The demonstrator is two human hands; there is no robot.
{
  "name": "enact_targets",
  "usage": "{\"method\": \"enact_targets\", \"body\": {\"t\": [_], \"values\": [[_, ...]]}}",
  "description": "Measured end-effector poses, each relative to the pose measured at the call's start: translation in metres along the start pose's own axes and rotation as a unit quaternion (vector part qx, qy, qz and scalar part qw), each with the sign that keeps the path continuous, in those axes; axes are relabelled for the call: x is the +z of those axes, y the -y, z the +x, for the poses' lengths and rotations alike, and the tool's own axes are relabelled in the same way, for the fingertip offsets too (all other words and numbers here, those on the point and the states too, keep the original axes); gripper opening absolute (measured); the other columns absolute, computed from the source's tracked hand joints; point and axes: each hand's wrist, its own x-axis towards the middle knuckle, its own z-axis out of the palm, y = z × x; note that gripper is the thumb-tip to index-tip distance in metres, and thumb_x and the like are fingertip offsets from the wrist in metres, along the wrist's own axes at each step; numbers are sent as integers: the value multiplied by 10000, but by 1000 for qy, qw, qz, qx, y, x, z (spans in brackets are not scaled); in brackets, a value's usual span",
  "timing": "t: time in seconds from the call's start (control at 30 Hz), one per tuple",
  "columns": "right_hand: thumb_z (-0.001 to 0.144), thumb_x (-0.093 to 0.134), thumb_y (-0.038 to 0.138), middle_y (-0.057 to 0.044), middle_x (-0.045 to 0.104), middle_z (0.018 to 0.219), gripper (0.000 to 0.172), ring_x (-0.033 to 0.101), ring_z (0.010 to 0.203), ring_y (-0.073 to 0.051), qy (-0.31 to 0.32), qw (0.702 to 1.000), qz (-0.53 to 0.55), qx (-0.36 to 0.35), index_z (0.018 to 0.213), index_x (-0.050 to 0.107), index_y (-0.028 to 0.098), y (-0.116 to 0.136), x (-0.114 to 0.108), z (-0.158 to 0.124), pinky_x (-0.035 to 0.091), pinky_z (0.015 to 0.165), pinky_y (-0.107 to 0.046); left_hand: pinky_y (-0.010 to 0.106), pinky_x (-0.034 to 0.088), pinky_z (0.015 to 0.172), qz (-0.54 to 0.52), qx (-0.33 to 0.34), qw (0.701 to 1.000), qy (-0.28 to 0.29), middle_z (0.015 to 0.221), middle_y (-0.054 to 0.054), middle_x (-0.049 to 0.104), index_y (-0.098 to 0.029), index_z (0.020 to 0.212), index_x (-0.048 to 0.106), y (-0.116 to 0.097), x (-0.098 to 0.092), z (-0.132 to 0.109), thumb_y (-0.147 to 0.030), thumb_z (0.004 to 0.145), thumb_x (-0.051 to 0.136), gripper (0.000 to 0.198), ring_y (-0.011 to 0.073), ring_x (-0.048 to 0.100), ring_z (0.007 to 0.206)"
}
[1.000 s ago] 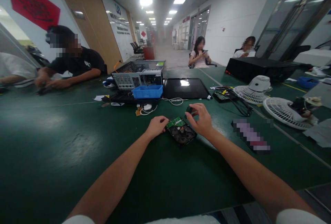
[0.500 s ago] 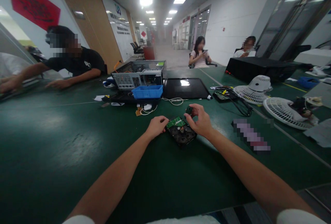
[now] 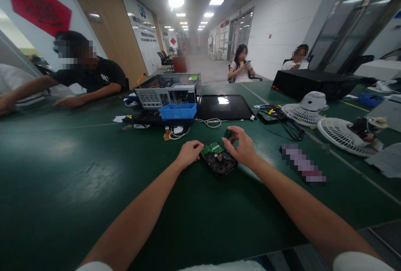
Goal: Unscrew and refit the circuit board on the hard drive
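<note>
A hard drive (image 3: 220,164) lies on the green table in front of me, its green circuit board uppermost at the far side and its dark casing nearer me. At its left edge is my left hand (image 3: 189,154), the fingers closed on the drive's side. My right hand (image 3: 242,148) is raised just over the drive's right far corner. Between its thumb and forefinger is a small dark piece (image 3: 228,133), too dim to name exactly.
Beyond the drive stand an open computer case (image 3: 167,95), a blue tray (image 3: 178,112) and a flat black panel (image 3: 224,112). To the right are cables (image 3: 296,129), fan parts (image 3: 341,135) and a blurred phone-like object (image 3: 302,164). A co-worker (image 3: 90,74) reaches across the table's far left.
Both hands stay almost in place at the drive. The small dark piece has turned slightly in my right fingers. The whole view has shifted a little.
</note>
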Motion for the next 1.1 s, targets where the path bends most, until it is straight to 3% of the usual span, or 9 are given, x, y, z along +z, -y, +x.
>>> {"method": "enact_targets", "body": {"t": [0.1, 0.4, 0.6, 0.8, 1.1], "values": [[934, 626, 319, -106, 660, 1189, 478, 698, 803, -193, 12, 999, 30, 2, 1364, 427, 251, -1, 0, 0, 610, 776, -388, 191, 403, 439, 2, 3, 1000, -3, 565, -9, 619, -173, 960, 736, 2, 1, 2, -428, 940, 569, 306, 120, 580, 459], [893, 698, 370, -76, 648, 1074, 461, 682, 763, -187, -12, 1000, -10, 4, 1290, 499, 249, 0, 0, 1, 610, 747, -383, 194, 425, 447, -11, 15, 1000, 1, 589, -5, 626, -178, 957, 726, 9, 2, 4, -445, 937, 572, 309, 124, 597, 479], [935, 632, 321, -93, 632, 1171, 444, 695, 794, -178, -11, 999, 38, 8, 1335, 452, 251, 0, 1, 0, 621, 762, -374, 191, 425, 444, -13, 5, 1000, 7, 597, -2, 635, -169, 998, 726, 8, 1, 4, -442, 939, 580, 315, 123, 598, 485], [889, 709, 377, -70, 650, 1064, 442, 682, 764, -186, -45, 999, 8, 6, 1267, 515, 254, -1, 1, 0, 628, 740, -379, 190, 418, 446, -14, 0, 1000, 4, 599, -1, 639, -165, 1000, 728, 3, 0, 2, -435, 938, 589, 310, 120, 593, 479], [929, 645, 329, -103, 635, 1186, 409, 696, 809, -184, -45, 998, 42, -2, 1294, 480, 249, 3, 2, 1, 635, 753, -380, 197, 431, 454, -12, 2, 1000, 4, 603, 0, 642, -170, 989, 731, 6, 1, 3, -446, 935, 586, 316, 126, 604, 488]]}}
